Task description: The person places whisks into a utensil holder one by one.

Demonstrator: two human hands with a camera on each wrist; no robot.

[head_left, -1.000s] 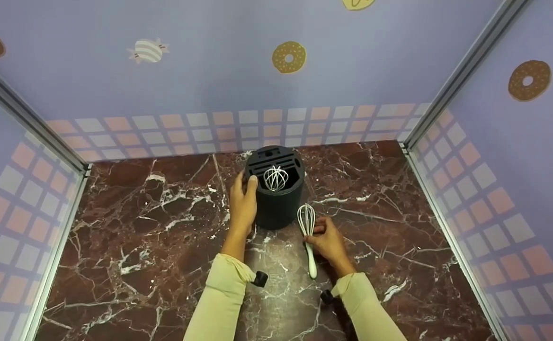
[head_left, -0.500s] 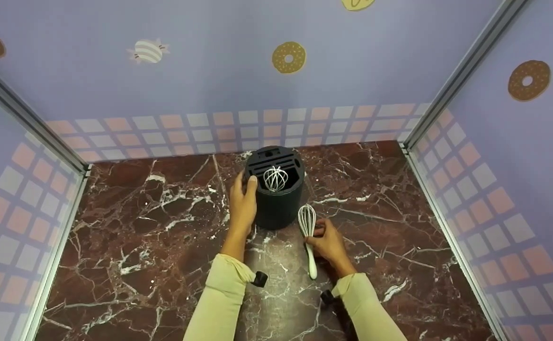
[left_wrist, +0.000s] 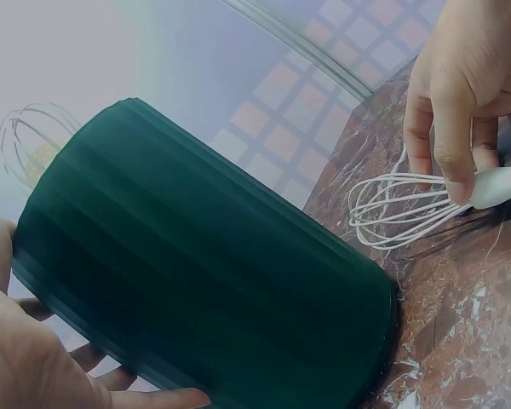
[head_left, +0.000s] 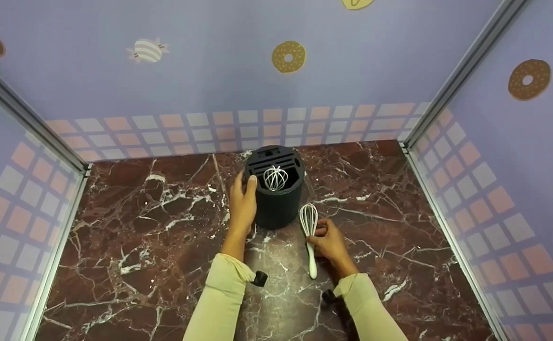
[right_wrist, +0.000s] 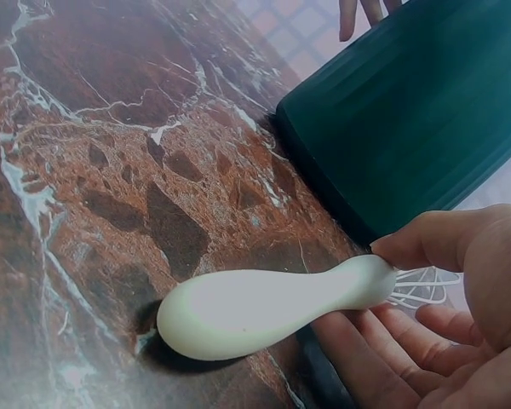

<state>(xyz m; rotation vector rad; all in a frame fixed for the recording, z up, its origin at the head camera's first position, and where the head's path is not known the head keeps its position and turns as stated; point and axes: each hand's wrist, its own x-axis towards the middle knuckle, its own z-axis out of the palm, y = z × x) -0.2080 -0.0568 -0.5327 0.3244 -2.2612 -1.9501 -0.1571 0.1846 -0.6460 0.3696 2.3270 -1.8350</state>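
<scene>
Toward back edge, marbled surface [head_left: 163, 246]: 1 dark cylindrical holder [head_left: 279, 210], left hand [head_left: 243, 204] gripping, fingers spread; 1 wire whisk [head_left: 275, 179] inside. Alongside: 1 white-handled whisk [head_left: 311, 262], right hand [head_left: 329, 240] pinching neck.

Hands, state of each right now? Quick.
Left hand: holding the side of the black holder.
Right hand: pinching a whisk where wires meet handle.

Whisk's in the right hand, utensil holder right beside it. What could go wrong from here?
1. The right hand pinches the whisk near the handle's wire end, so the long handle may swivel or slip if lifted.
2. The wire head is close to the utensil holder and may bump its side.
3. The other whisk stands in the large compartment; wires might snag if a second goes in.
</scene>
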